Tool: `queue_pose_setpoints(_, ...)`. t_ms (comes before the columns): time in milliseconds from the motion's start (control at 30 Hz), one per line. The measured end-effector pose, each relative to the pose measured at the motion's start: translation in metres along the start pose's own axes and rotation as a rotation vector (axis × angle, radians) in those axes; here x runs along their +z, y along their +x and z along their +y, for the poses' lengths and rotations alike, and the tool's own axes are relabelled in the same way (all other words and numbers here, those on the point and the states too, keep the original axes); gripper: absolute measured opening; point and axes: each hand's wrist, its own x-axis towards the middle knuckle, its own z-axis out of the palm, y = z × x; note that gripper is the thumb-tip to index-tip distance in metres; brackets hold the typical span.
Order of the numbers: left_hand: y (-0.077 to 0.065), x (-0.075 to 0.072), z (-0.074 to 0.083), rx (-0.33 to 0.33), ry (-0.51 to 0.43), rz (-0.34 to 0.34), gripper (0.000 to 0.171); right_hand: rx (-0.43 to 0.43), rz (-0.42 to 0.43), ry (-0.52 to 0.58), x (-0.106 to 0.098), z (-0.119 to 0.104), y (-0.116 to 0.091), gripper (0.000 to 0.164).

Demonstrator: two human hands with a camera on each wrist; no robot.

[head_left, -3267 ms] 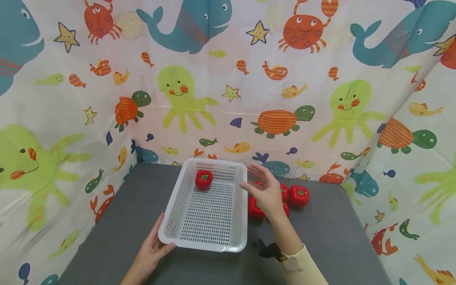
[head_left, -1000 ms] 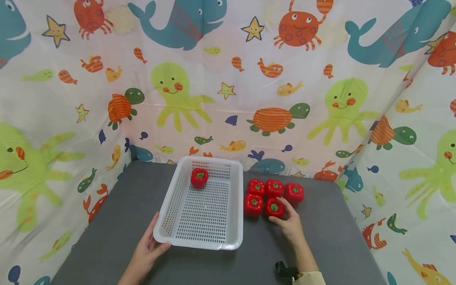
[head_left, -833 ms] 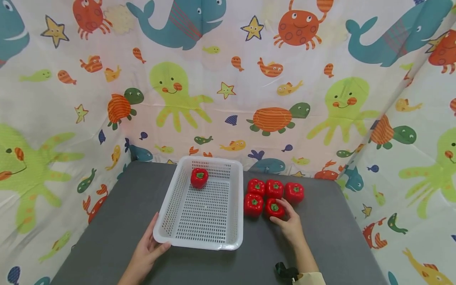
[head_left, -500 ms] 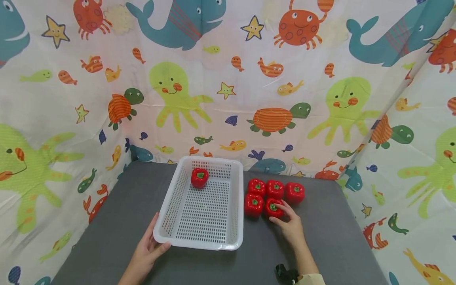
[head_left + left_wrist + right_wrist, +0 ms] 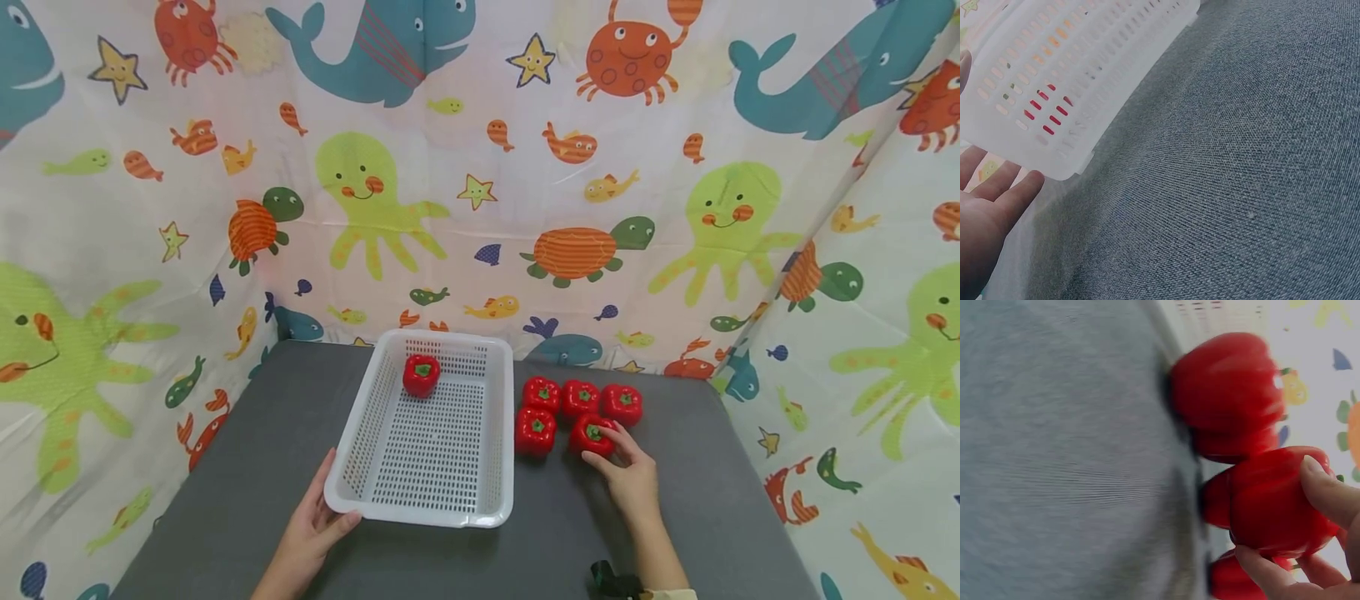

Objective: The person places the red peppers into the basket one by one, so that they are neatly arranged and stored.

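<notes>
A white perforated plastic basket [image 5: 427, 450] sits on the table with one red bell pepper [image 5: 422, 375] at its far left. My left hand [image 5: 307, 529] holds the basket's near left corner, thumb at the rim and fingers against the outside; the left wrist view shows these fingers [image 5: 1007, 190] at the wall. Right of the basket, my right hand [image 5: 632, 483] grips another red bell pepper [image 5: 589, 435] between thumb and fingers. In the right wrist view this bell pepper [image 5: 1279, 500] appears raised off the table, partly covering the ones behind.
Several more red bell peppers [image 5: 535, 432] stand close together between the basket and my right hand and behind it. The dark grey table [image 5: 697, 508] is bordered by a printed sea-animal curtain [image 5: 480, 250] at the back and both sides.
My right hand first moved from the basket's right rim to the front bell pepper. Now it has shifted that pepper slightly right, widening the gap to its left neighbour. The left hand stays on the basket.
</notes>
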Motion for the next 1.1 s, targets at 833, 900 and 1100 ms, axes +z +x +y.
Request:
queue_pose_setpoints(833, 0.001, 0.005, -0.008, 0.082, -0.063, -0.048, 0.097, -0.151, -0.042, -0.021, 0.002, -0.103, 0.0, 0.056)
queue_pose_setpoints(900, 0.0, 0.006, -0.007, 0.076, -0.064, -0.053, 0.097, -0.151, -0.055, -0.003, 0.006, -0.11, 0.001, 0.056)
queue_pose_setpoints(1100, -0.001, 0.003, -0.004, 0.058, -0.043, -0.02, 0.098, -0.156, -0.089, 0.023, 0.025, -0.128, 0.008, 0.056)
